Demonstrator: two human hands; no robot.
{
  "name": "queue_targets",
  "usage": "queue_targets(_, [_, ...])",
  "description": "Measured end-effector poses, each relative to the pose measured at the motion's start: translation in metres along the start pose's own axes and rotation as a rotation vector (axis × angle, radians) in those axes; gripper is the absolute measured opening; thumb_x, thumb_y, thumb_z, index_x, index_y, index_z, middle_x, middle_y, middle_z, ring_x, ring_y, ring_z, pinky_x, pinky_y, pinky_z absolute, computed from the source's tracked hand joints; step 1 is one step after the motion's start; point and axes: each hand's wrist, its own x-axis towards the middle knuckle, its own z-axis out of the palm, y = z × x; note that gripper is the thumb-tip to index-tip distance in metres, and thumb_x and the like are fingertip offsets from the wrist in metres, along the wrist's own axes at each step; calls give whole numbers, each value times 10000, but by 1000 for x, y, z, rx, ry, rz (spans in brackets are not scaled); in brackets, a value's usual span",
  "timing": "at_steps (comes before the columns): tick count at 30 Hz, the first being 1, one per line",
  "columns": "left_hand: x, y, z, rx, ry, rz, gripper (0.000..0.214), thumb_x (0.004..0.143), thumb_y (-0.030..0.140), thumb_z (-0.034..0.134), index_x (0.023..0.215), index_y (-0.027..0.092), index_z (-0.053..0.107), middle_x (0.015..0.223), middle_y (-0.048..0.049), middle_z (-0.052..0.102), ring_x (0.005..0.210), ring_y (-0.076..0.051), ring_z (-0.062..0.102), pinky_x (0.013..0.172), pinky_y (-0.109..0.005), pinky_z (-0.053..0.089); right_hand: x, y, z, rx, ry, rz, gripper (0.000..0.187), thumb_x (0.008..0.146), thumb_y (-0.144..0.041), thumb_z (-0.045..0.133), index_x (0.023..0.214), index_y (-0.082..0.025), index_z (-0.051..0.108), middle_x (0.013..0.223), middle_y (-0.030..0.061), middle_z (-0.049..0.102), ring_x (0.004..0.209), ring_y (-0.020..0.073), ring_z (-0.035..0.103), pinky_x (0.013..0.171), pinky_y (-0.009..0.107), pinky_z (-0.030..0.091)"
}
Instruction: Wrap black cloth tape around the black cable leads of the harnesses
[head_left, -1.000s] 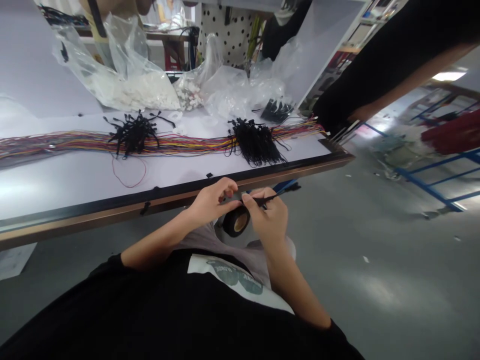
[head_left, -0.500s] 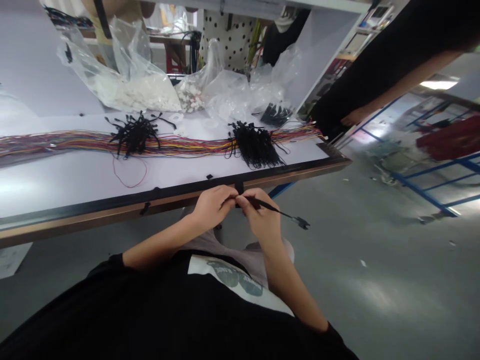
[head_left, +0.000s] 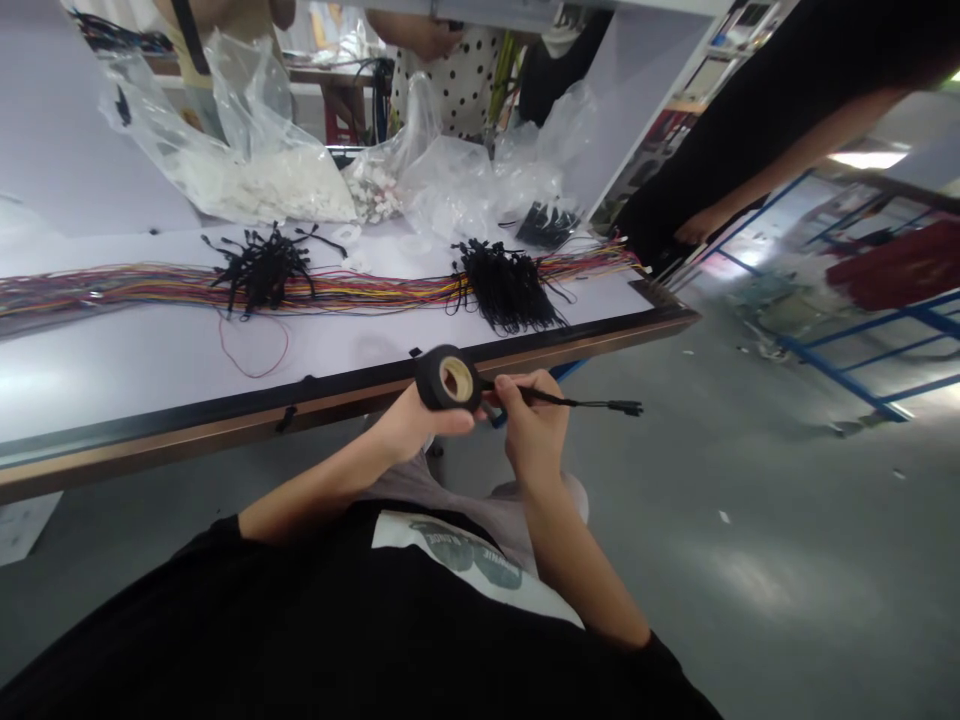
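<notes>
Tape roll point(head_left: 429, 382), black around a pale centre, sits near the middle of the head view, tilted so its open face shows, against the left hand point(head_left: 409, 425). That hand's thumb stretches out just below the roll, at about six o'clock; its other fingers are mostly hidden, so how firmly they grip, I cannot tell. Right of it, the right hand point(head_left: 536, 425) pinches a slim black cable point(head_left: 581, 403) narrowly between thumb and forefinger, its plug end pointing to three o'clock. Both hands are just off the near edge of the white table point(head_left: 337, 345). From the roll, one black connector cluster point(head_left: 262, 272) lies at ten o'clock and another cluster point(head_left: 510, 290) at one, both on a long bundle of coloured wires point(head_left: 360, 292). Clear plastic bags point(head_left: 454, 185) stand at twelve, and a co-worker's hand point(head_left: 697, 225) hangs at two.
</notes>
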Motion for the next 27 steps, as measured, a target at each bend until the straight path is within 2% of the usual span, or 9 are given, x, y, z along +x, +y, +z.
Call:
queue_targets(3, [-7, 3, -6, 193, -181, 75, 693, 356, 325, 860, 970, 175, 575, 1098, -96, 561, 1051, -249, 537, 857, -342, 463, 3, -4, -6, -156, -26, -116, 180, 748, -268, 610, 594, -218, 531, 640, -20, 607, 635, 153, 579, 641, 318, 455])
queue_targets(5, [-5, 3, -9, 208, -232, 66, 575, 449, 360, 819, 934, 177, 569, 1056, -81, 553, 968, -214, 564, 785, -316, 485, 3, -8, -9, -230, -75, -237, 189, 752, -266, 611, 585, -227, 530, 664, -14, 629, 667, 161, 589, 681, 333, 456])
queue_targets(7, [1, 2, -7, 235, -133, 38, 341, 610, 331, 714, 854, 167, 540, 864, -27, 556, 735, -131, 571, 652, -264, 481, 1, -10, -10, -224, -91, -336, 198, 761, -284, 610, 589, -233, 525, 678, -12, 641, 696, 169, 600, 727, 352, 458])
queue_targets(9, [7, 1, -3, 322, 27, 31, 171, 678, 221, 622, 795, 162, 512, 715, 23, 519, 587, -80, 514, 572, -221, 445, 0, -10, -8, -180, -75, -370, 198, 771, -304, 606, 606, -231, 524, 698, -9, 642, 708, 168, 599, 733, 353, 461])
queue_targets(11, [11, 2, 2, 415, 83, 42, 85, 678, 141, 570, 747, 154, 523, 660, 33, 518, 563, -73, 502, 557, -205, 430, 0, -9, -7, -151, -56, -343, 194, 777, -317, 600, 623, -223, 527, 714, -3, 625, 701, 159, 588, 691, 330, 462])
queue_targets(15, [12, 7, 6, 472, 83, 28, 45, 660, 105, 548, 668, 149, 539, 607, 38, 532, 544, -72, 503, 543, -194, 417, -1, -11, -8, -188, -78, -220, 178, 771, -340, 602, 654, -211, 563, 680, -7, 593, 667, 147, 564, 630, 294, 446])
queue_targets(20, [11, 8, 3, 294, -18, -220, 69, 705, 162, 524, 772, 147, 527, 502, 62, 497, 455, -81, 498, 491, -205, 409, -4, -14, -8, -251, -105, -107, 172, 768, -362, 588, 676, -216, 589, 633, -23, 609, 603, 139, 550, 615, 288, 433])
queue_targets(22, [11, 6, 2, 300, -16, -239, 118, 701, 185, 556, 809, 146, 529, 522, 64, 503, 451, -76, 484, 477, -201, 393, -5, -15, -7, -272, -110, -111, 187, 760, -379, 590, 665, -217, 582, 634, -21, 615, 609, 142, 554, 622, 289, 433])
queue_targets(27, [9, -2, 4, 591, 152, 82, 53, 689, 151, 578, 645, 144, 549, 616, 35, 536, 597, -79, 502, 591, -210, 396, -5, -11, -3, -276, -192, -32, 206, 772, -397, 575, 682, -214, 546, 633, -21, 602, 613, 140, 560, 614, 282, 435])
